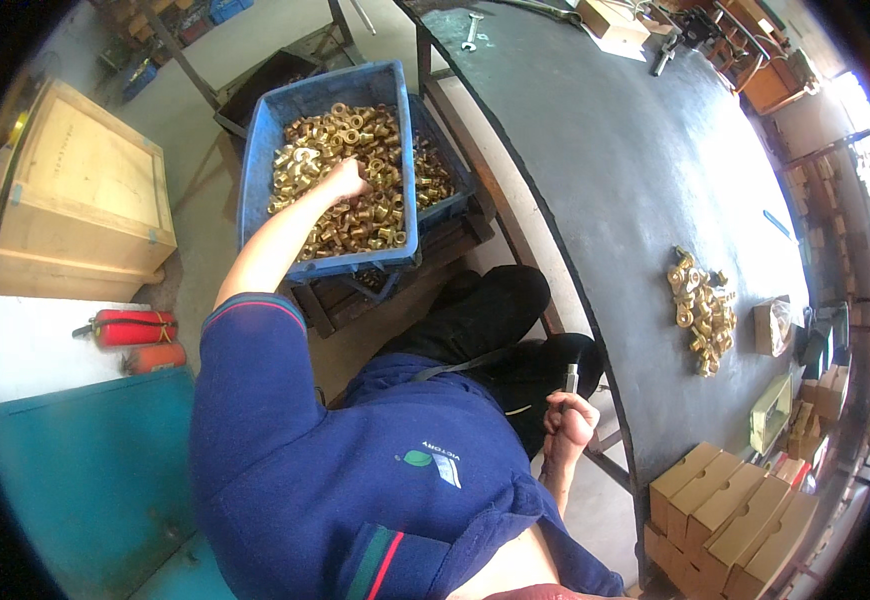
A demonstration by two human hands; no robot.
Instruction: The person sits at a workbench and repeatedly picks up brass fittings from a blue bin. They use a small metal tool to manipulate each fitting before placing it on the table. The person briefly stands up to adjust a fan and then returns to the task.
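Left hand (349,181) is reaching into brass fittings (353,236) in the blue bin (408,160) — fingertips buried, can't tell grip. Right hand (569,424) is holding a metal piece (571,378), fingers curled closed — near the table (595,190).

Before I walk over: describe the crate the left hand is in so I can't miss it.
Start at the long dark workbench and look left. There, find the upper blue crate, loaded with brass fittings. Unlike the lower blue crate, which it partly hides, this one has the left hand in it.
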